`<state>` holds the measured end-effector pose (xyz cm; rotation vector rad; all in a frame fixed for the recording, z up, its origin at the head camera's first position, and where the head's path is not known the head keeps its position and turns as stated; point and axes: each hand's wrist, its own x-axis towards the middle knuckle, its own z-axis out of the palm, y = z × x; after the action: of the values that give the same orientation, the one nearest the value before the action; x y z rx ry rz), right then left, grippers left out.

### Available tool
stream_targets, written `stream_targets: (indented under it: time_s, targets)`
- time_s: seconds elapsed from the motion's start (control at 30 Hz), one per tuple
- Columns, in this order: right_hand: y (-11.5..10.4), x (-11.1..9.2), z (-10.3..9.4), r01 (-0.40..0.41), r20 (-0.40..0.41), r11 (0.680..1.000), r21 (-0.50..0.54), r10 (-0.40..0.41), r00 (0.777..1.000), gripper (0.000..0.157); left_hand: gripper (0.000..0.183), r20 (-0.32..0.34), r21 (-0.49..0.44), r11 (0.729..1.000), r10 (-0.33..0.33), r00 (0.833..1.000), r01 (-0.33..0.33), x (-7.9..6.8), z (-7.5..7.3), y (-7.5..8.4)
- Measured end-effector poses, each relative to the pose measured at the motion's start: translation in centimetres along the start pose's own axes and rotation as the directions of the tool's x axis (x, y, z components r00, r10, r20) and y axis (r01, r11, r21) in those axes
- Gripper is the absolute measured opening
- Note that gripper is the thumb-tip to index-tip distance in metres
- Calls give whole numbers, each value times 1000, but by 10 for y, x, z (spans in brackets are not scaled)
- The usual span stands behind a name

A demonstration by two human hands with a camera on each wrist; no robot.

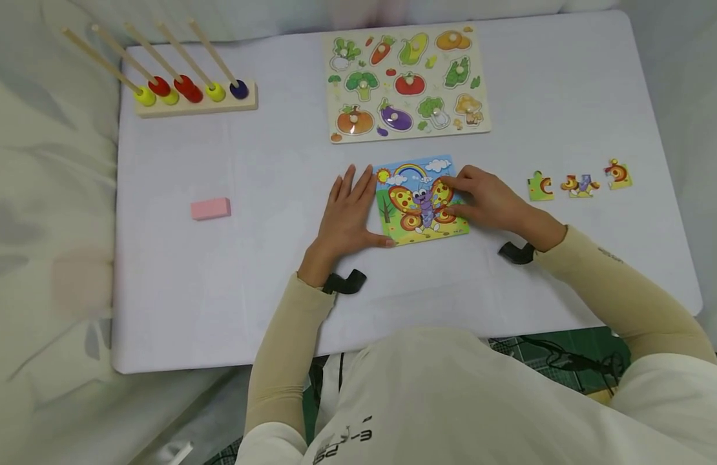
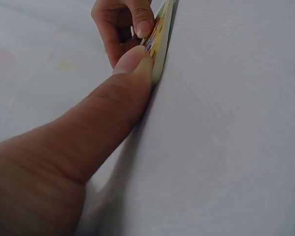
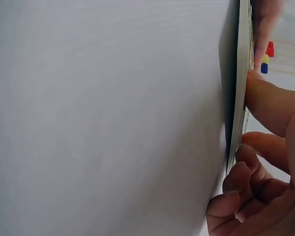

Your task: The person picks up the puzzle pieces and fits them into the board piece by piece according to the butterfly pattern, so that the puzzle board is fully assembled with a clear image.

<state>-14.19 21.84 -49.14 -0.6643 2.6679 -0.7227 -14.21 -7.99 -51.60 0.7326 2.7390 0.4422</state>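
Observation:
A square butterfly jigsaw puzzle [image 1: 416,173] lies on the white table before the person. The left hand [image 1: 345,216] lies along its left side with straight fingers, its thumb touching the lower left corner. At the puzzle's right side, the right hand [image 1: 488,197] has thumb and index finger set apart on a puzzle piece [image 1: 443,194] in the wing area. The piece's outline is hard to make out. In the right wrist view, the other fingers [image 3: 236,177] curl beside the board edge. Three loose puzzle pieces, one a green piece [image 1: 539,187], lie farther right.
Behind the puzzle lies a vegetable peg board [image 1: 367,71]. A wooden bead stacker [image 1: 198,106] with upright pegs stands at the back left. A pink block [image 1: 210,208] rests on the left part of the table [image 1: 265,297]. Dark cables [image 1: 559,358] show below the front edge.

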Motion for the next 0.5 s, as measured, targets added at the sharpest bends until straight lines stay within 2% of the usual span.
stream_targets:
  time_s: [0.2,0.37,0.5]
  targets:
    - [2,-1,0,-22,-59,1000,17,23,998,55,133,2,0,1000,2,1000,-2,1,0,0]
    - [5,-3,2,10,-128,1000,11,-9,992,49,133,1,-1,1000,2,1000,-2,1,1,0]
    - [5,-3,2,31,-141,999,14,-29,990,45,133,-2,-4,1000,-1,1000,1,1,1,0]
